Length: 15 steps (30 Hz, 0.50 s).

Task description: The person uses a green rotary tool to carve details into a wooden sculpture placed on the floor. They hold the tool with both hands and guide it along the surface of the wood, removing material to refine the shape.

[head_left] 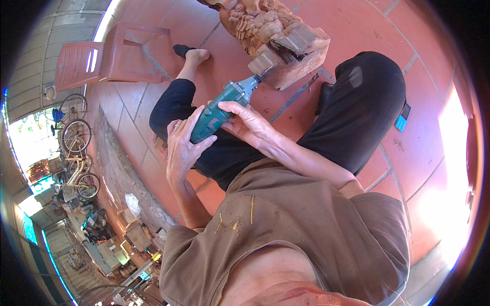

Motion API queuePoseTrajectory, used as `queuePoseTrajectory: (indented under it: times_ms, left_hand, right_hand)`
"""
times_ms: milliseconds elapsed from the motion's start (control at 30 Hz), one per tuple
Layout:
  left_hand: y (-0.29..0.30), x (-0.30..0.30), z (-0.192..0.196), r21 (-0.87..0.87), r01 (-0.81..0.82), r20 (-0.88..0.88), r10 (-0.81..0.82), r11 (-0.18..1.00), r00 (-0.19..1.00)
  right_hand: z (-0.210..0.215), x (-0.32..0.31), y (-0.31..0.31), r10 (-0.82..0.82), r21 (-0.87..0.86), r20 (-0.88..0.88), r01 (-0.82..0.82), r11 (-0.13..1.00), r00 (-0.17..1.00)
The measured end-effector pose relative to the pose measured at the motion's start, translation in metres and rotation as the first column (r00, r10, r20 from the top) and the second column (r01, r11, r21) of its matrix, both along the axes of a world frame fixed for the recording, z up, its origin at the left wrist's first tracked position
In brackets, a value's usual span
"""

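A green die grinder (210, 121) with a silver nose is held in both my hands in front of my lap. My left hand (179, 145) wraps round its rear part from the left. My right hand (246, 121) is closed on the body nearer the nose, its thumb lying along the top. The tip of the tool is at the near end of a carved wooden piece (265, 23), beside a squared block of its base. Whether the bit touches the wood is too small to tell. The carving lies on the floor, with rough relief along its upper side.
Red tiles (357, 25) cover the floor. A reddish plastic chair (125, 56) lies at the far left, and a long wooden log (122, 168) rests nearer. Bicycles (76, 137) and a cluttered bench stand beyond. A phone-like blue device (402, 120) is by my right knee.
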State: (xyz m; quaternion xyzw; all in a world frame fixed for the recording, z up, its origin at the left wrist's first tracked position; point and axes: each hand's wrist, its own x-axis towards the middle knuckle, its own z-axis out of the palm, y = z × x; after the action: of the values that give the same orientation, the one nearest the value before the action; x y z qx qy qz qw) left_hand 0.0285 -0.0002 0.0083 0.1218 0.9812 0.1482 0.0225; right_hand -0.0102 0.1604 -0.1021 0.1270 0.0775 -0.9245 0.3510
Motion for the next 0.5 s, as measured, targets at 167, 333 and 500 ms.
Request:
queuePoseTrajectory:
  times_ms: [167,333,500]
  left_hand:
    - [0.0018,0.0005,-0.0018,0.008,-0.011,-0.017,0.012,1.000,1.000]
    - [0.0016,0.0004,-0.0039,-0.003,-0.048,-0.004,0.048,0.999,0.999]
    - [0.0020,0.0011,-0.0074,0.016,-0.058,-0.006,0.059,0.998,0.998]
  right_hand:
    - [-0.0064,-0.0021,-0.0033,0.004,-0.005,-0.009,-0.004,1.000,1.000]
    - [-0.0062,-0.0052,-0.0031,0.007,0.014,-0.051,-0.007,1.000,0.999]
    - [-0.0035,-0.0087,-0.0006,0.010,0.029,-0.059,-0.008,1.000,0.998]
